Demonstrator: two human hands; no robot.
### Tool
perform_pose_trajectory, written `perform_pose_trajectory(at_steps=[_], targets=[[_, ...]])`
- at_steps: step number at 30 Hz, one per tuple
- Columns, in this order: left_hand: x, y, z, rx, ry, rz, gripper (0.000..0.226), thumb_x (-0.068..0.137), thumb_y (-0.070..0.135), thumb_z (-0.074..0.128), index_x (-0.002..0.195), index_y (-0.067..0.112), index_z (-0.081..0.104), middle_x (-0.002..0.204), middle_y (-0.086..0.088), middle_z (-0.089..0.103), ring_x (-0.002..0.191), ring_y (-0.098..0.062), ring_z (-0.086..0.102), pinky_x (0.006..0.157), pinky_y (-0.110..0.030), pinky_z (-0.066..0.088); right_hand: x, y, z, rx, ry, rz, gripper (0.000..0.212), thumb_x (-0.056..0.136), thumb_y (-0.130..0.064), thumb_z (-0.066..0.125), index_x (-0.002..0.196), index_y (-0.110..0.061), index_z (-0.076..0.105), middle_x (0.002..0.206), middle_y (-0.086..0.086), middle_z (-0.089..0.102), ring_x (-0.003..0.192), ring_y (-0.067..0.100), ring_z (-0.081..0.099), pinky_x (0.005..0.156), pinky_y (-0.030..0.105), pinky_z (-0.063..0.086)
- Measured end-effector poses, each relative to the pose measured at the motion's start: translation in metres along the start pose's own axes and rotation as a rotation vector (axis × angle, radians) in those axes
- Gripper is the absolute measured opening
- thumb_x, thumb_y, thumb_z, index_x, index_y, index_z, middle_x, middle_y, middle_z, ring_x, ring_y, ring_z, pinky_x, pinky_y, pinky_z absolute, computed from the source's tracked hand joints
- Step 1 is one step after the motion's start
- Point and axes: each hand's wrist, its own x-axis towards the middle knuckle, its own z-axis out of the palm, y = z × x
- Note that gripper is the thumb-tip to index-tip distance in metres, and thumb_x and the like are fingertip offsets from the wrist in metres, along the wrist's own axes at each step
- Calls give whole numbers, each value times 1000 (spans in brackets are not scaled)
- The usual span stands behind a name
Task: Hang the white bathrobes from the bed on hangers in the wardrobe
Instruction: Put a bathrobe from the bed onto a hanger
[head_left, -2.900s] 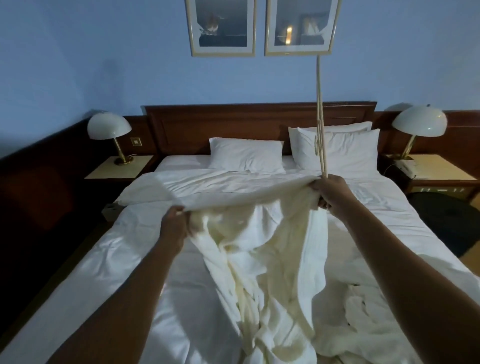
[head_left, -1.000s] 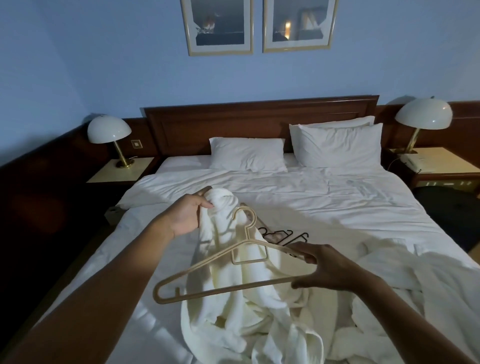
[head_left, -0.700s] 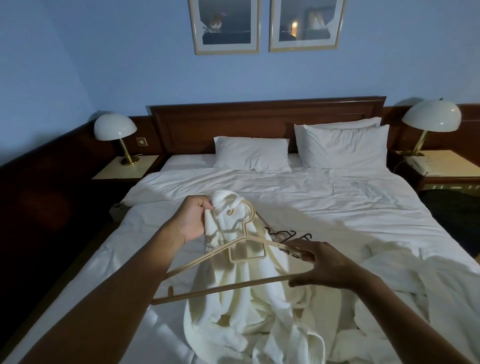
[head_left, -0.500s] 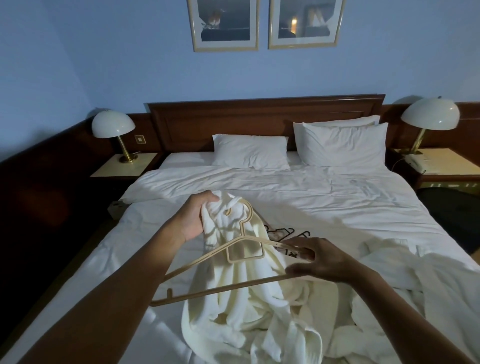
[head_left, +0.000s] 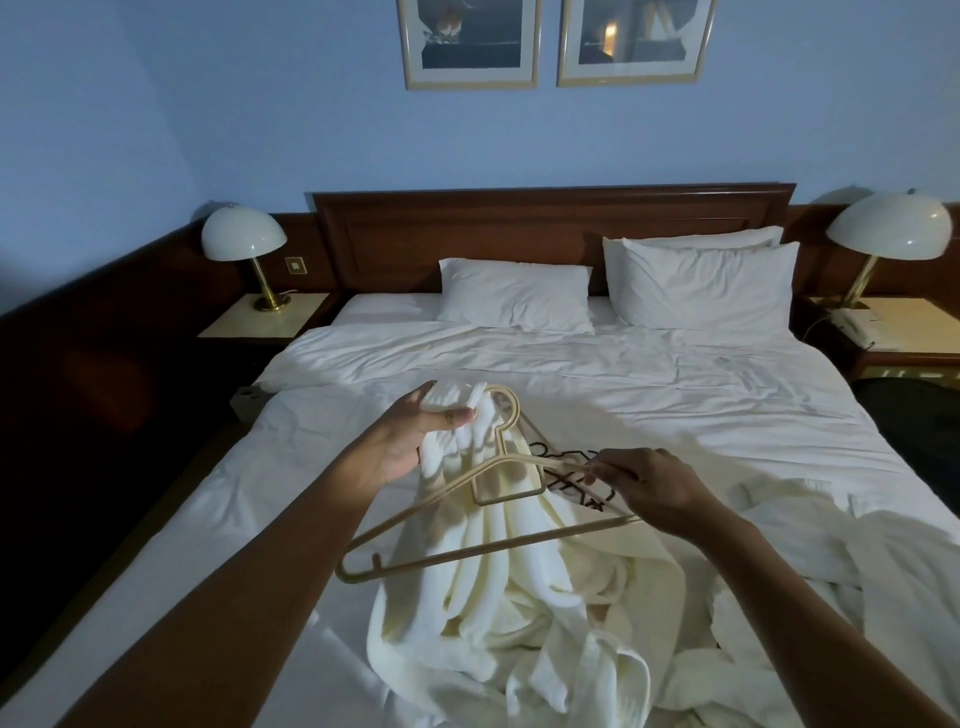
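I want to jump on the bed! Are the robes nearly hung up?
Not nearly. Nothing is hung yet. The left hand grips one robe, the right hand holds a hanger, and the robe isn't on it. A second robe lies crumpled on the bed. No wardrobe shows.

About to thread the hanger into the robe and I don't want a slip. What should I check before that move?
1. Left hand grips the bathrobe at its top: ok.
2. Right hand pinches the hanger at one end: ok.
3. Hanger inside the bathrobe's shoulders: not ok, it is in front of the cloth.
4. Neck opening found: cannot tell, the cloth is bunched.
5. Bathrobe hangs free: not ok, its lower part is heaped on the bed.
6. Wardrobe route: cannot tell, out of view.
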Motion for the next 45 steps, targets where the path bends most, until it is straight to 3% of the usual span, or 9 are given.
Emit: perform_pose_trajectory(at_steps=[10, 17, 22, 30, 33, 37, 40, 42, 45], targets=[[-5, -17, 11, -81, 34, -16, 47, 87, 0, 77, 131, 4, 63, 125, -21, 70, 117, -37, 68, 103, -47, 53, -3, 7, 21, 147, -14, 6, 37, 91, -64, 36, 95, -48, 69, 92, -20, 71, 87, 5, 66, 85, 41, 53], [0, -10, 13, -64, 39, 16, 58, 83, 1, 81, 136, 7, 59, 128, -18, 69, 119, -36, 67, 106, -51, 50, -5, 4, 23, 215, -73, -37, 36, 93, -62, 39, 93, -45, 71, 82, -1, 70, 80, 16, 67, 81, 44, 55], [3, 1, 15, -158, 45, 1, 65, 84, 8, 76, 140, -8, 47, 137, -29, 59, 127, -44, 60, 109, -58, 45, -7, 2, 23, 162, -31, 16, 24, 100, -49, 46, 91, -48, 69, 79, -15, 68, 67, 3, 59, 69, 33, 47], [-4, 11, 16, -38, 74, -20, 30, 88, 0, 74, 114, 3, 60, 115, -19, 71, 102, -26, 73, 87, -35, 57, -9, 1, 23, 191, -17, 13, 28, 98, -51, 44, 90, -46, 70, 84, -16, 71, 80, 3, 65, 80, 37, 53], [-5, 6, 21, -161, 89, -46, 36, 92, 4, 70, 124, 5, 55, 125, -22, 69, 114, -32, 70, 101, -45, 53, -9, -1, 24, 237, 24, 39, 27, 102, -39, 51, 87, -43, 72, 81, -25, 69, 77, -1, 64, 76, 35, 52], [-2, 4, 22, -128, 105, -60, 37, 88, 5, 75, 117, 12, 53, 118, -22, 66, 106, -33, 69, 99, -51, 51, -11, 1, 29, 251, -14, -14, 32, 94, -57, 41, 92, -45, 71, 87, -10, 73, 82, 13, 69, 80, 42, 55], [-2, 11, 27, -60, 122, -94, 31, 85, 3, 79, 106, 6, 56, 115, -16, 70, 106, -29, 70, 100, -49, 53, -13, -1, 32, 260, -9, -31, 26, 98, -53, 46, 94, -45, 71, 81, -3, 71, 71, 11, 66, 72, 38, 54], [-1, 18, 34, -59, 146, -82, 31, 85, 0, 79, 91, 18, 53, 98, 0, 67, 89, -14, 67, 83, -33, 56, -16, -4, 32, 267, 2, -50, 22, 104, -40, 52, 95, -41, 72, 71, -4, 66, 55, 7, 56, 60, 30, 45], [-1, 20, 42, -21, 222, -40, 53, 81, 7, 85, 125, 8, 56, 116, 5, 63, 103, -16, 63, 83, -29, 50, -20, -10, 32, 308, -2, -44, 23, 105, -34, 54, 94, -36, 75, 60, -7, 56, 45, 6, 45, 53, 22, 33]])
